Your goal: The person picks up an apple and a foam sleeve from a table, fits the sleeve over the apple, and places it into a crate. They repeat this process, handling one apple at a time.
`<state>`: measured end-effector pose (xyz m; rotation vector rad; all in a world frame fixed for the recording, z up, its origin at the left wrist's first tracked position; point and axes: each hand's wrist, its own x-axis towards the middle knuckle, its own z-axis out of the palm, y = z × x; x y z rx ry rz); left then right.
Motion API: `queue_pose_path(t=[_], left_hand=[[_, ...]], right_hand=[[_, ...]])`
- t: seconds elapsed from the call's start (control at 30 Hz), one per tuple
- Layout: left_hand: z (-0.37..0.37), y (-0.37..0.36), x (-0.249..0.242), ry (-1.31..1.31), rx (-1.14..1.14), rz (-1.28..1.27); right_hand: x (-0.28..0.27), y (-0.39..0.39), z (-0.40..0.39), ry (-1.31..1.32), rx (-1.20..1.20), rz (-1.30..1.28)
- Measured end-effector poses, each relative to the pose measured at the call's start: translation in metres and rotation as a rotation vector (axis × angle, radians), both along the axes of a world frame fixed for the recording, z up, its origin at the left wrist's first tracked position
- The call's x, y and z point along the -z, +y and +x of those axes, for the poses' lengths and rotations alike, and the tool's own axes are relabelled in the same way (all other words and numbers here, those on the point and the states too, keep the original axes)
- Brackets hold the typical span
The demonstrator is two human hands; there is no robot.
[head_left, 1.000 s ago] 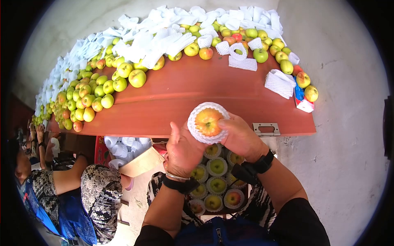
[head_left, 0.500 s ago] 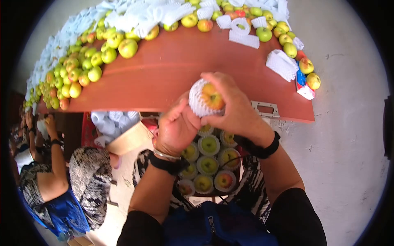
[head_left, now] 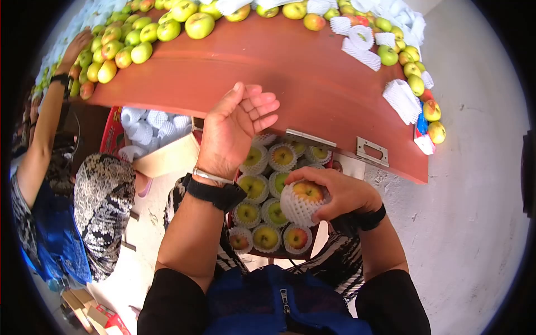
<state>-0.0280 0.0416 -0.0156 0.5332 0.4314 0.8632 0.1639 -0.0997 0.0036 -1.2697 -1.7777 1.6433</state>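
Note:
My right hand (head_left: pixel 349 195) grips an apple (head_left: pixel 307 191) wrapped in a white foam net (head_left: pixel 298 206), just above a box of apples on my lap side of the table. Inside that box, several net-wrapped apples (head_left: pixel 266 237) sit in rows with their tops showing. My left hand (head_left: pixel 237 125) is raised near the edge of the red-brown table (head_left: pixel 234 61), palm turned up and fingers stretched out, holding nothing.
Loose green and red apples (head_left: pixel 167 30) lie along the table's far side, with foam nets (head_left: pixel 402 100) among them. A metal latch plate (head_left: pixel 372 151) is on the near edge. At left, a box of foam nets (head_left: pixel 151 131) stands below, and another person's arm (head_left: pixel 47 123) reaches over the apples.
My right hand has carried the wrapped apple down from over the table to above the box. My left hand has separated from it and opened. The other person's arm now reaches onto the table.

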Motion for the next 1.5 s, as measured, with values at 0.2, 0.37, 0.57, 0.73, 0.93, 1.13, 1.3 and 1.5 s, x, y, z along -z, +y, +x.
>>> queue_pose_path(t=[0.2, 0.37, 0.57, 0.73, 0.93, 1.13, 1.3, 1.5], left_hand=[[-0.007, 0.003, -0.001, 0.022, -0.083, -0.030], [-0.008, 0.006, -0.003, 0.023, -0.091, -0.044], [-0.012, 0.008, -0.004, 0.030, -0.138, -0.055], [-0.016, 0.003, -0.011, 0.042, -0.191, -0.082], [-0.026, -0.004, -0.008, 0.016, -0.194, -0.082], [-0.033, -0.007, -0.008, -0.002, -0.199, -0.081], [-0.033, -0.007, -0.010, 0.018, -0.208, -0.081], [-0.032, 0.002, -0.014, 0.049, -0.192, -0.109]], right_hand=[[0.106, -0.014, 0.026, -0.217, 0.540, -0.212], [0.151, -0.009, 0.043, -0.401, 0.775, 0.036], [0.172, 0.022, 0.030, -0.037, 1.003, 0.305], [0.186, 0.048, 0.027, -0.137, 0.949, 0.410], [0.199, 0.078, 0.020, -0.629, 0.609, 0.489], [0.222, 0.082, 0.052, -0.609, 0.573, 0.478], [0.231, 0.093, 0.034, -0.503, 0.723, 0.268], [0.179, 0.087, 0.008, -0.449, 0.669, 0.278]])
